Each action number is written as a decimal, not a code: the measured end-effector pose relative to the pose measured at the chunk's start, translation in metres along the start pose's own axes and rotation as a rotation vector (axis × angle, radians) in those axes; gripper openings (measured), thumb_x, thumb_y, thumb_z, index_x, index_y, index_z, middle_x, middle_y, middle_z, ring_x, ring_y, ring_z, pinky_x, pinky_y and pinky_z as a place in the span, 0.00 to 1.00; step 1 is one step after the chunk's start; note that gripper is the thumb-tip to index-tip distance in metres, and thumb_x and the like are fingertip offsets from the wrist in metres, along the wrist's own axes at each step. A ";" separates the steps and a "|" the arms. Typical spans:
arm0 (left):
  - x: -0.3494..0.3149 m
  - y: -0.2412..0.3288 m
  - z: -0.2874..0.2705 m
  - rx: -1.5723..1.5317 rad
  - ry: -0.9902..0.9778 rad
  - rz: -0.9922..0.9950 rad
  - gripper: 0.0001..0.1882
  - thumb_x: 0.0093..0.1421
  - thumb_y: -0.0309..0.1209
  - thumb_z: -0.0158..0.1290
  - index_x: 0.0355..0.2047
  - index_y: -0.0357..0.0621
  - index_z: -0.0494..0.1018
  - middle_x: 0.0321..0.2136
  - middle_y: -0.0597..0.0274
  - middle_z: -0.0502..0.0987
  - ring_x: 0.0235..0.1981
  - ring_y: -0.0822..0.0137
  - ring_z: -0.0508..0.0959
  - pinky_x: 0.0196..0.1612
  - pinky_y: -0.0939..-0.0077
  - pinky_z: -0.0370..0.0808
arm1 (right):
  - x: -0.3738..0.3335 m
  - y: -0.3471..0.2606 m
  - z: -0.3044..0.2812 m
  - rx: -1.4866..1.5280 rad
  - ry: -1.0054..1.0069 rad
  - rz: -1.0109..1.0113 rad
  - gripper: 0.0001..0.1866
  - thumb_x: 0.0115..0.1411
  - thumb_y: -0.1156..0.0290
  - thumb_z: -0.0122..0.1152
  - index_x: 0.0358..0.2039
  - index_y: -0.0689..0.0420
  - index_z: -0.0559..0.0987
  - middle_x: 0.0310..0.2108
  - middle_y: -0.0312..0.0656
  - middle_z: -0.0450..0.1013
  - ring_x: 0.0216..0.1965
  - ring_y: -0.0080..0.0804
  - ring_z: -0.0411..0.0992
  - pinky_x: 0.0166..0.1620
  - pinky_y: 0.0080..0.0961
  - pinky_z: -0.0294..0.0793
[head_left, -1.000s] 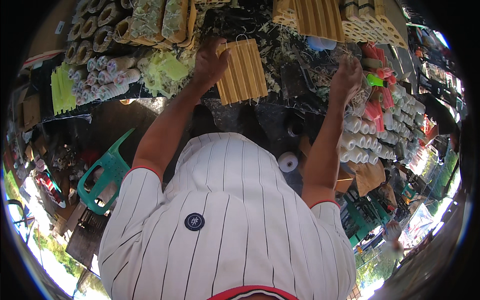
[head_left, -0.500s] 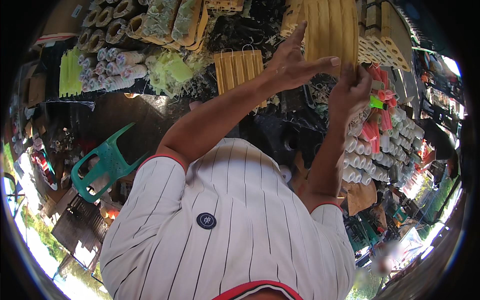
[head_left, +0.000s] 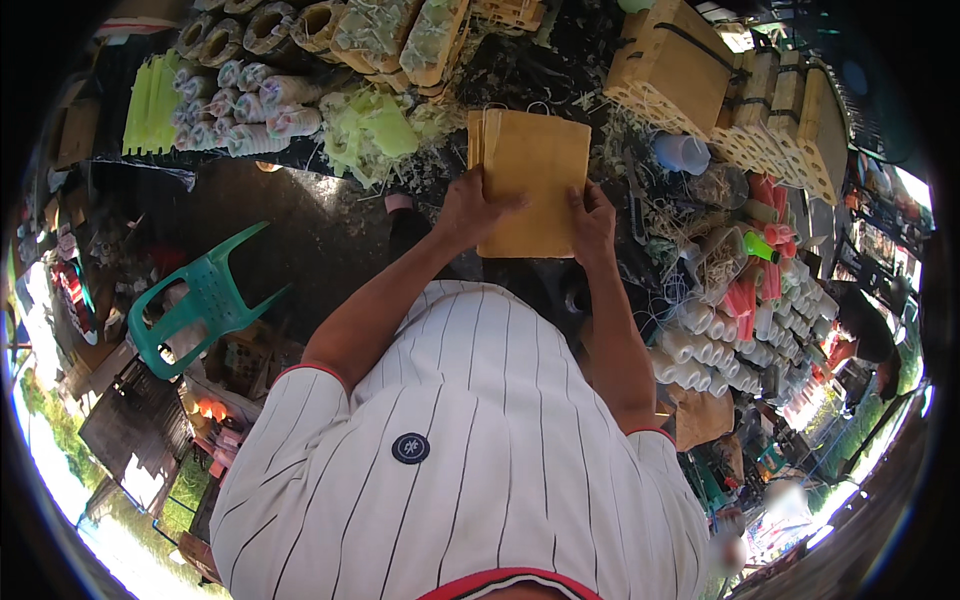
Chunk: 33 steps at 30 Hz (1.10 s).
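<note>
Fingers of both hands are clamping a tan board point(head_left: 535, 180), prob. wood: L hand point(head_left: 468, 212) is holding the L edge w/ thumb lying across the face; R hand point(head_left: 594, 225) is pinching the R edge, thumb on the front. Board is sitting upright-ish in front of the torso, at the near edge of the dark counter point(head_left: 545, 72), showing a smooth, flat, rectangular face. Another tan board point(head_left: 474, 140) is peeking out behind its L edge; thin white loops are arching over the top.

L of it, pale-green scraps point(head_left: 370, 135) are lying crumpled, w/ white rolls point(head_left: 245, 110) stacking up beside, yellow-green strips point(head_left: 150, 105) farther out, & thick hollow tubes point(head_left: 268, 30) behind. R side: a translucent cup point(head_left: 682, 153) is standing nr. strapped tan blocks point(head_left: 675, 60) w/ round holes; pinkish-red strips point(head_left: 740, 300) & glossy white tubes point(head_left: 690, 345) are bunching below.

A perforated green plastic chair point(head_left: 205, 300) is standing on the floor, L. Person is wearing a pinstriped shirt point(head_left: 470, 430) w/ red trim; its round dark badge point(head_left: 411, 448) is showing a pale emblem.
</note>
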<state>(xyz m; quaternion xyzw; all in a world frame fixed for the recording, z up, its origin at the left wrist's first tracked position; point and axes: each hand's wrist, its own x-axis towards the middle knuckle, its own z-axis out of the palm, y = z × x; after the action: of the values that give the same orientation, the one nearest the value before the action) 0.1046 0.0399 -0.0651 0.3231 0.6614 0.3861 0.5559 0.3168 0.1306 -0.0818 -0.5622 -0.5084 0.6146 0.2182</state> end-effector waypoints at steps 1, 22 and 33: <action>0.003 -0.005 -0.005 0.343 0.105 -0.037 0.30 0.61 0.43 0.66 0.50 0.27 0.72 0.44 0.37 0.82 0.46 0.44 0.85 0.49 0.54 0.83 | 0.001 0.005 0.007 -0.033 0.035 -0.001 0.22 0.74 0.62 0.60 0.60 0.65 0.77 0.51 0.45 0.81 0.47 0.31 0.79 0.52 0.29 0.77; 0.035 -0.014 -0.012 0.800 0.132 0.012 0.25 0.63 0.49 0.64 0.42 0.34 0.81 0.36 0.40 0.84 0.42 0.43 0.86 0.45 0.51 0.83 | 0.044 0.022 0.033 -0.903 0.227 -0.227 0.24 0.71 0.53 0.56 0.48 0.64 0.82 0.44 0.63 0.77 0.50 0.60 0.74 0.54 0.50 0.72; 0.041 -0.035 -0.014 0.599 0.180 -0.059 0.35 0.57 0.49 0.70 0.50 0.31 0.71 0.43 0.38 0.83 0.47 0.39 0.84 0.51 0.48 0.80 | 0.042 -0.009 0.030 -0.461 0.064 0.035 0.22 0.65 0.61 0.67 0.48 0.68 0.80 0.44 0.58 0.81 0.49 0.52 0.80 0.50 0.44 0.78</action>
<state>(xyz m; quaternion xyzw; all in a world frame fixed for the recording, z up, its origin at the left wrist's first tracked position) 0.0836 0.0553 -0.1142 0.4176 0.8014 0.1851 0.3862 0.2753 0.1585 -0.0981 -0.6252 -0.6184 0.4677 0.0895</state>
